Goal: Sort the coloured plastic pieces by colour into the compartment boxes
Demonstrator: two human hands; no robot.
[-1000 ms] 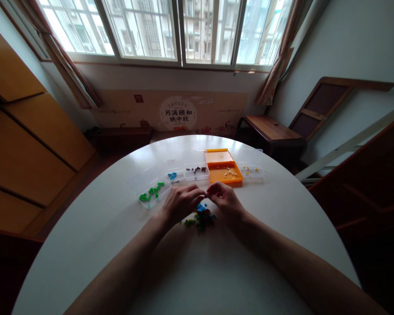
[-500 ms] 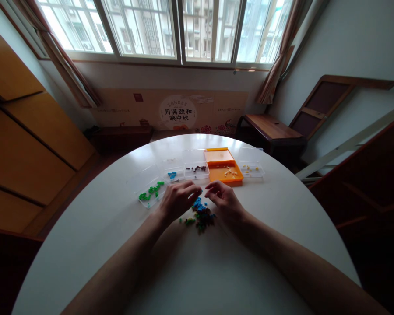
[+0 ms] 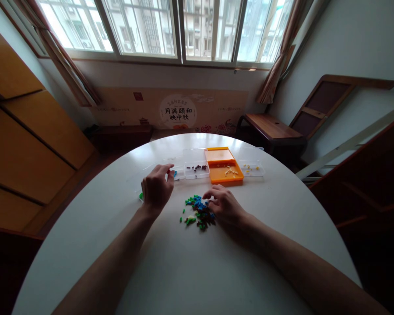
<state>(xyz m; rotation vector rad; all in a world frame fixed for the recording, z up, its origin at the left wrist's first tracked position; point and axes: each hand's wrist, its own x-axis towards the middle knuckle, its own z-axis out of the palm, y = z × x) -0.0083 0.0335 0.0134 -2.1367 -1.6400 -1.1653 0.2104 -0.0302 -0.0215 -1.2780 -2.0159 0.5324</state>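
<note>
My left hand (image 3: 157,187) is over the clear boxes at the left, its thumb and fingers pinched together beside the box with blue toy bricks (image 3: 175,173). Whatever is in that pinch is too small to make out. It covers most of the box of green bricks (image 3: 141,197). On the white table, a loose pile of small toy bricks (image 3: 200,212) mixes blue, green, brown and some yellow. My right hand (image 3: 226,204) rests at the pile's right edge, its fingers bent and closed down by the blue bricks. I cannot make out what its fingertips hold.
Behind the pile stand a clear box with dark brown bricks (image 3: 197,173), an open orange box (image 3: 221,177) with pale pieces and a clear box with yellow pieces (image 3: 254,170). The round white table (image 3: 184,271) has a wooden chair (image 3: 272,127) beyond it.
My left hand has moved left from above the pile to the clear boxes, uncovering the pile's left side. My right hand has lowered slightly onto the pile's right edge.
</note>
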